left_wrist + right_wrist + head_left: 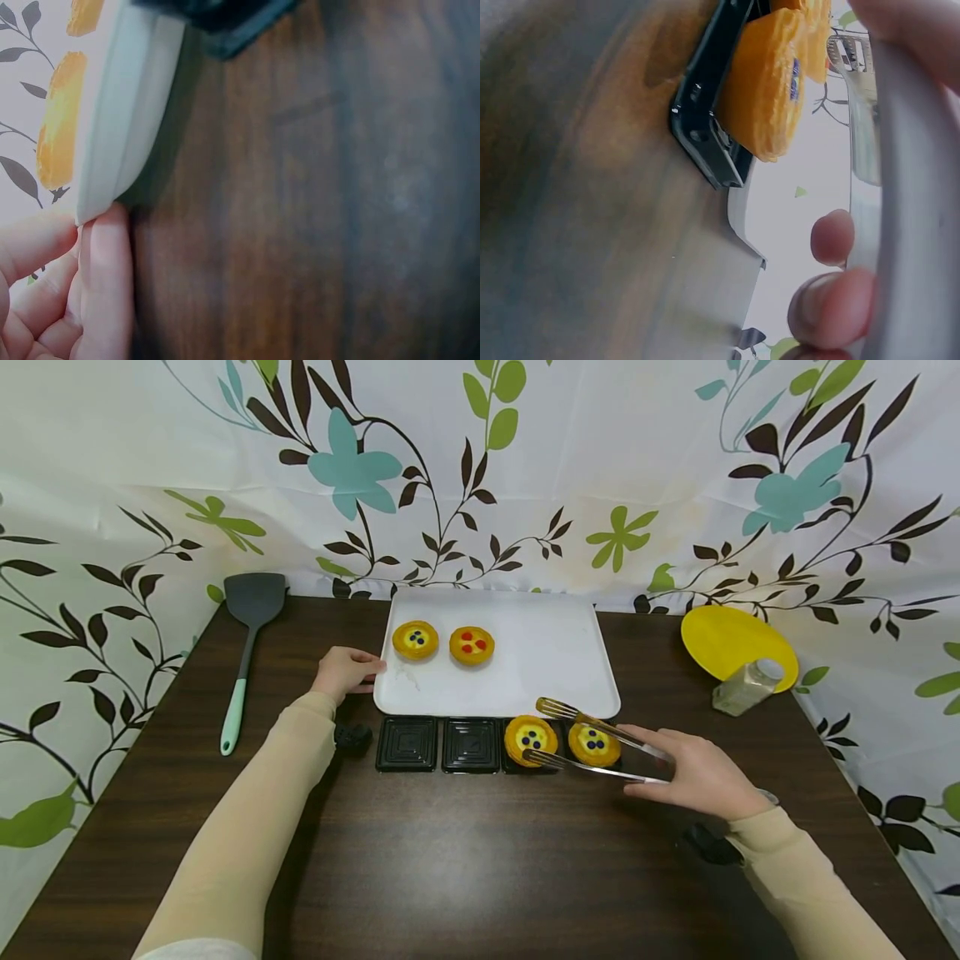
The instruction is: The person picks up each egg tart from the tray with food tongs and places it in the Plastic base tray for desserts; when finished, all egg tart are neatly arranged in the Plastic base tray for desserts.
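Note:
My left hand pinches the left edge of a white tray between thumb and fingers; the left wrist view shows the tray's rim in that grip. Metal tongs are held in my right hand. Their spread tips lie on both sides of a tart with dark berries, in the third black square dish from the left. Under the tongs' arms, another such tart sits in the rightmost dish. On the tray are a dark-berry tart and a red-topped tart.
Two more black dishes, the leftmost and its neighbour, continue the row before the tray. A turner with a mint handle lies left. At right stand a yellow plate and a capped shaker. Patterned cloth hangs behind.

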Demonstrator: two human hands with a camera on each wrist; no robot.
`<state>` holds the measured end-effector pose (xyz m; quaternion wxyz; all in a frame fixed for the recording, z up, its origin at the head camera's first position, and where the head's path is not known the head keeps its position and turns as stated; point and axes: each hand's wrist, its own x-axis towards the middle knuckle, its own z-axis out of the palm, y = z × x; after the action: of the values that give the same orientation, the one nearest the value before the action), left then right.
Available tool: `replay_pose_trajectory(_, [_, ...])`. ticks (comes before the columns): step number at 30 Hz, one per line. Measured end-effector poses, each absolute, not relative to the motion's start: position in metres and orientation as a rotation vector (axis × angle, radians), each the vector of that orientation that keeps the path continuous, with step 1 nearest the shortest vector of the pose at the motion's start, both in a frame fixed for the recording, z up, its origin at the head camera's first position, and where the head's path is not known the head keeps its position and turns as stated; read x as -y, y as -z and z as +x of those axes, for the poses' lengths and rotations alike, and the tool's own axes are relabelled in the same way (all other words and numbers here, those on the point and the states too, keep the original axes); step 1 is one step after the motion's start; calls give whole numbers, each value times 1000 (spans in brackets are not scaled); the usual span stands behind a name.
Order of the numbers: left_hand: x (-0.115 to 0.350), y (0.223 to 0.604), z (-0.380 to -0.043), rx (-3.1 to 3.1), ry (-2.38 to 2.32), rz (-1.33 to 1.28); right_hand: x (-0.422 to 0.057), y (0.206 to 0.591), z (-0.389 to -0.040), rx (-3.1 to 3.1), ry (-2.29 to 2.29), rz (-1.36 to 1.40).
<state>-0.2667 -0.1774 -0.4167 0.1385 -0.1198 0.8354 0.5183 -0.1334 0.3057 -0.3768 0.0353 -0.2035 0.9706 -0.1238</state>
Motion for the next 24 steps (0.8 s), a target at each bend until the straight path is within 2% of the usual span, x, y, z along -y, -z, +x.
replay_pose_trajectory(9, [178,416,-266,-2407,-1501,-356,-299,374,-157,-3003,448,-603])
replay_pose_trajectory(24, [176,415,-265,-2403,-1533,-384,-255,368,-236,-2971,331,-642])
